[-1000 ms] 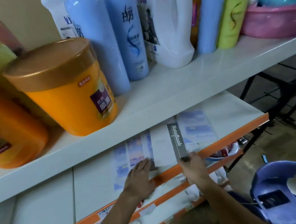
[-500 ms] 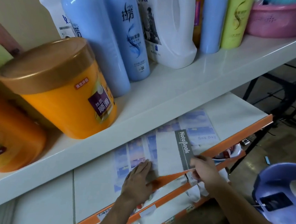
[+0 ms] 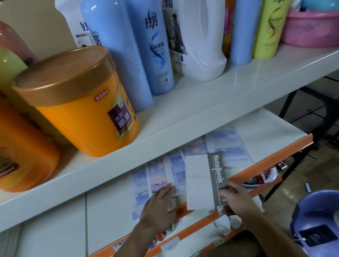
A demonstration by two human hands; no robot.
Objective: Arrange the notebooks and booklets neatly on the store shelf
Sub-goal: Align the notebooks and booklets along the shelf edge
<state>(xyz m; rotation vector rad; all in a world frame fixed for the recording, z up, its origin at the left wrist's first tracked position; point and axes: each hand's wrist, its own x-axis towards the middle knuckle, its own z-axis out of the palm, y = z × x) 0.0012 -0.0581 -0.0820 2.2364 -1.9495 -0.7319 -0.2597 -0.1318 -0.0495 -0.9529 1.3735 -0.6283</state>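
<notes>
The left hand presses straight fingers flat on the fanned blue sky-print paper booklets. The right hand pinches the near corner of the white notebook with the grey printed spine. It lies askew between both hands' fingertips, overhanging the orange-edged white shelf. The task seems partway done: the booklets overlap unevenly and the notebook is not yet squared.

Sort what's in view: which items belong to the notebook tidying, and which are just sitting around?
Job: grey-spined notebook in the right hand; blue booklets under the left hand.
Bystanders: orange tub, blue bottles, white jug, pink basket, purple stool.
</notes>
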